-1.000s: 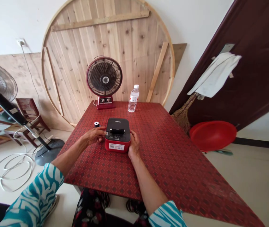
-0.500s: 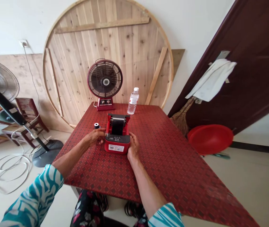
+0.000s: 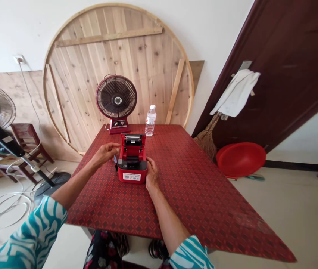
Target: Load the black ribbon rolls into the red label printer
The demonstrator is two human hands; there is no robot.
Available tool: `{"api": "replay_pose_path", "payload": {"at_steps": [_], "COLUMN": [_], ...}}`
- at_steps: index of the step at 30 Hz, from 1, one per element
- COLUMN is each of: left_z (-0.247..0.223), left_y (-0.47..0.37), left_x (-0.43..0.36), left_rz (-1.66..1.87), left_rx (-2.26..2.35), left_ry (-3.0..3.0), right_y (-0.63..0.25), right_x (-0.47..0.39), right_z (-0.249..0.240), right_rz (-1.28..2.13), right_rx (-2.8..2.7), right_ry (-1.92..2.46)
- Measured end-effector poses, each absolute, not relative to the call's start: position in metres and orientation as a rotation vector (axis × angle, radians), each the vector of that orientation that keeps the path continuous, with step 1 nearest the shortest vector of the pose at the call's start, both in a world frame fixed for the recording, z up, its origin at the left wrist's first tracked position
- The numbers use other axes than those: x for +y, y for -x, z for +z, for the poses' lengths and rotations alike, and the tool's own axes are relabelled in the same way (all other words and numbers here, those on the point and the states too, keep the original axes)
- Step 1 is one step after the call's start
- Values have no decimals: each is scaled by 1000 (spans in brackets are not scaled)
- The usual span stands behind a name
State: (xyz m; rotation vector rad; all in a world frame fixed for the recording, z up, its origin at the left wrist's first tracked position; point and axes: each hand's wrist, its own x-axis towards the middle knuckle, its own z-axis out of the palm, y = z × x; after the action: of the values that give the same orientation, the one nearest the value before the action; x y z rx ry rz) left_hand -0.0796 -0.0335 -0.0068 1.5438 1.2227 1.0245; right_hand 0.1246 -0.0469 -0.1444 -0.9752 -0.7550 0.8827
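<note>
Right hand, fingers loosely curled, braces the right side of the small red-and-black plastic label printer at mid-desk. Left hand hovers half-open, empty, beside its raised lid. Risk: the upright lid could drop shut on nearby fingers if the printer is nudged.

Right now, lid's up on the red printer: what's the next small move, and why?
Probably the left hand picks up the small roll beside the printer: the lid stands open, the right hand braces the body, and the roll lies just under the left fingers.
</note>
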Motion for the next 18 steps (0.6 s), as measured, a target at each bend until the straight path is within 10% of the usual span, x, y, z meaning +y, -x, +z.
{"api": "replay_pose_path", "payload": {"at_steps": [18], "left_z": [-8], "left_y": [10], "left_x": [27], "left_rz": [371], "left_rx": [1204], "left_ry": [-2215], "right_y": [-126], "right_x": [-47], "right_z": [-144], "right_rz": [843], "right_rx": [-776], "right_ry": [1015]}}
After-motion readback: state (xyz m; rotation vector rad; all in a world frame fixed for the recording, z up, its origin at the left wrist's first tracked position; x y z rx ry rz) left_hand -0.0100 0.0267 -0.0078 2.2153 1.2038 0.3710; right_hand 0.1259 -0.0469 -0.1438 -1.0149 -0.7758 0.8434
